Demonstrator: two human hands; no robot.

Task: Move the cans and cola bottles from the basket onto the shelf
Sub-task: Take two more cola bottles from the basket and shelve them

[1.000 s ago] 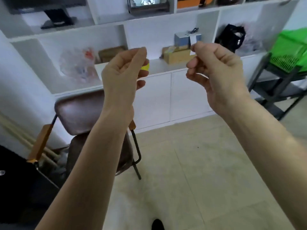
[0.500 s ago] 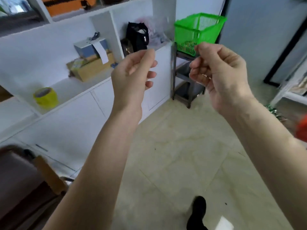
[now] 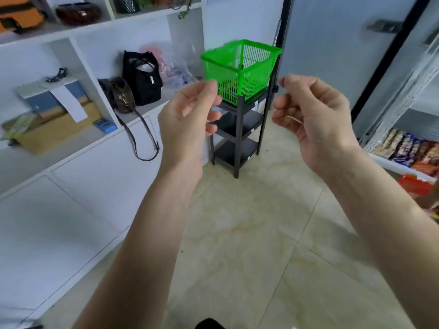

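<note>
In the head view, a green plastic lattice basket (image 3: 241, 67) is seen at 12 o'clock, standing on the top tier of a narrow black three-tier rack (image 3: 240, 129). Something reddish is glimpsed through its wall; cans or bottles cannot be told. The left hand (image 3: 187, 119) and the right hand (image 3: 313, 119) are raised before it, well apart from it, fingers loosely curled, and nothing is held. The white metal shelf (image 3: 389, 110) with snack packets lies at 3 o'clock. The basket should probably be approached squarely, and its contents looked at from above before one item is taken.
</note>
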